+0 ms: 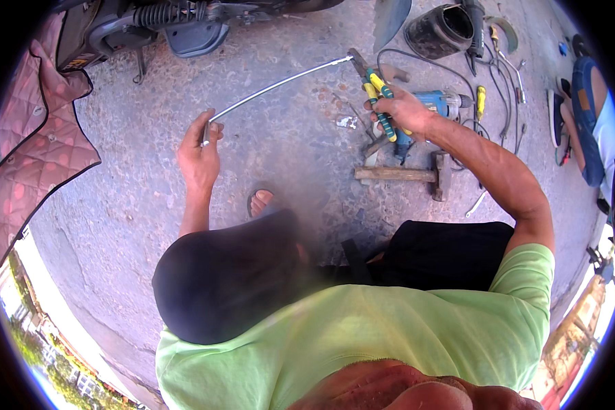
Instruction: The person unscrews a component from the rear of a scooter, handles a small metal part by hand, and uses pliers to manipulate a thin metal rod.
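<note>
A thin, silvery metal rod (280, 83) spans the space between my hands, above the concrete floor. Its near-left end is bent, and the fingers of my left hand (199, 154) close round it there. My right hand (408, 113) grips a pair of pliers (380, 89) with yellow and green handles, their dark jaws at the rod's far right end. Whether the jaws bite firmly on the rod cannot be made out. Under and beside my right hand lies a blue power drill (440, 102), partly covered by the hand.
A wooden-handled hammer (396, 173) and a small wrench (477, 204) lie on the floor near my right forearm. Beyond are a black pot (439, 33), cables and a yellow-handled tool (481, 102). A motorbike (164, 31) stands far left, a quilted cloth (44, 147) beside it. Another person (588, 116) is at right.
</note>
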### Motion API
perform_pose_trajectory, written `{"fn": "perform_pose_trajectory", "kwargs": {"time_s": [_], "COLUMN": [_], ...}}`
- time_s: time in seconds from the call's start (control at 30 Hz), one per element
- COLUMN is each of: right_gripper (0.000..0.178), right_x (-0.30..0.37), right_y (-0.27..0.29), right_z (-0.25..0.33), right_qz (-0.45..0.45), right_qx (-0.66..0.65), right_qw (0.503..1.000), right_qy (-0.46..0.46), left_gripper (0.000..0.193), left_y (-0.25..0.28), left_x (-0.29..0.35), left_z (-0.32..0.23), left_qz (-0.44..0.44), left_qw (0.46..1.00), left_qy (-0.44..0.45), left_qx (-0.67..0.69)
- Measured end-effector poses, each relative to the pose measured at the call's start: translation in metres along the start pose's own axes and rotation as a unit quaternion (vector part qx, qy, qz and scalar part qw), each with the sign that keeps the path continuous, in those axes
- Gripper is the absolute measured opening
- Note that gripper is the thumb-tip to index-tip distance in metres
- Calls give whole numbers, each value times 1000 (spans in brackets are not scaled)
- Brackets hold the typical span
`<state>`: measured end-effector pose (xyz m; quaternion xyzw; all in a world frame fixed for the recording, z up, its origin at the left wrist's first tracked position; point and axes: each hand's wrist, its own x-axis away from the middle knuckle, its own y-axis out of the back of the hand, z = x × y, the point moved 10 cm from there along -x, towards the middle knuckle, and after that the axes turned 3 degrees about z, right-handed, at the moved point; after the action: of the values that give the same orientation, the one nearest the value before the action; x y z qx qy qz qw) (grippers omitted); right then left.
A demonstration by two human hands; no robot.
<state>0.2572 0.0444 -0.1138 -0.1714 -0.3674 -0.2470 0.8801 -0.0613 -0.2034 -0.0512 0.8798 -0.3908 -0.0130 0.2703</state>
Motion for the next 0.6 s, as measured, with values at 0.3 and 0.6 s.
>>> {"fn": "perform_pose_trajectory", "kwargs": {"time_s": [0.3, 0.6], "right_gripper": [20, 19], "right_x": [0, 5], "right_y": [-3, -8], "right_z": [2, 6], "right_qz": [-6, -4], "right_qx": [1, -9], "right_qw": [1000, 1000], "right_qy": [11, 14], "left_gripper": [48, 36], "left_y": [0, 6], "left_x": [-2, -6], "left_z": [0, 7], "left_qz": [-2, 40], "left_qw": [988, 992], "left_qy": [-41, -94], "left_qx": [146, 70]}}
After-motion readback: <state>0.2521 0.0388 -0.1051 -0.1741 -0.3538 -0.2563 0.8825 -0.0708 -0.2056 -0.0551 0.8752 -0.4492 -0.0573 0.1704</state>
